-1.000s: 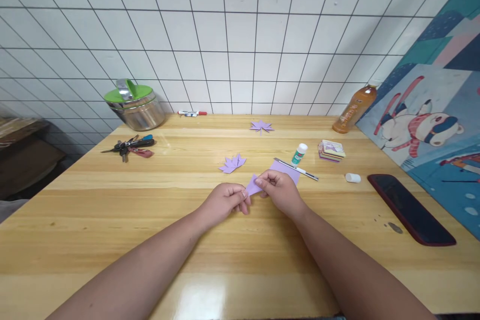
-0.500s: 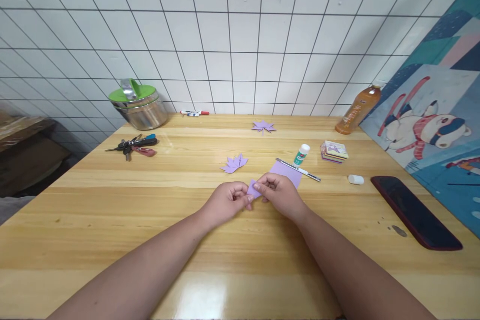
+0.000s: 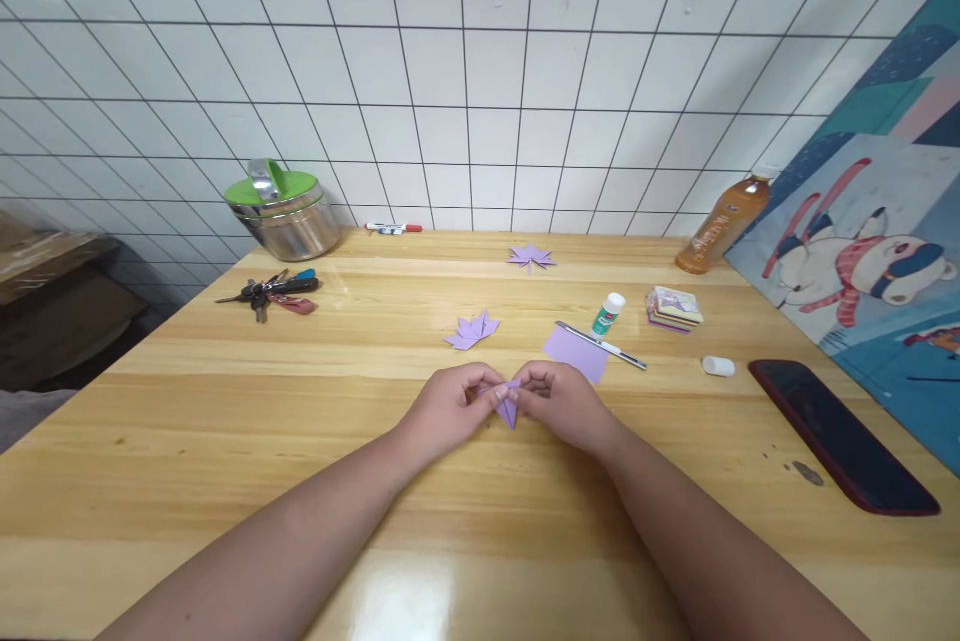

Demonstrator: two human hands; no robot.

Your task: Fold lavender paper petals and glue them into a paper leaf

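A small folded piece of purple paper (image 3: 508, 411) is pinched between my two hands, with a pointed end hanging down toward me. My left hand (image 3: 454, 408) grips its left side between thumb and fingers. On the other side my right hand (image 3: 564, 403) holds its upper right part the same way. Just behind my right hand lies a flat purple sheet (image 3: 574, 353), crossed by a slim silver pen-like tool (image 3: 600, 345). A folded purple paper leaf (image 3: 472, 330) rests beyond my left hand, and a second paper leaf (image 3: 531, 257) lies near the wall.
A glue stick (image 3: 608, 315), its white cap (image 3: 718, 366), a stack of coloured paper (image 3: 673, 307) and a phone (image 3: 844, 436) lie to the right. A drink bottle (image 3: 724, 224) stands behind them. Keys (image 3: 274, 291), a green-lidded pot (image 3: 283, 216) and a marker (image 3: 394, 228) are at the left.
The purple paper has been turned and now shows a point hanging downward between the hands. My right hand has shifted slightly down. The whole view has moved a little.
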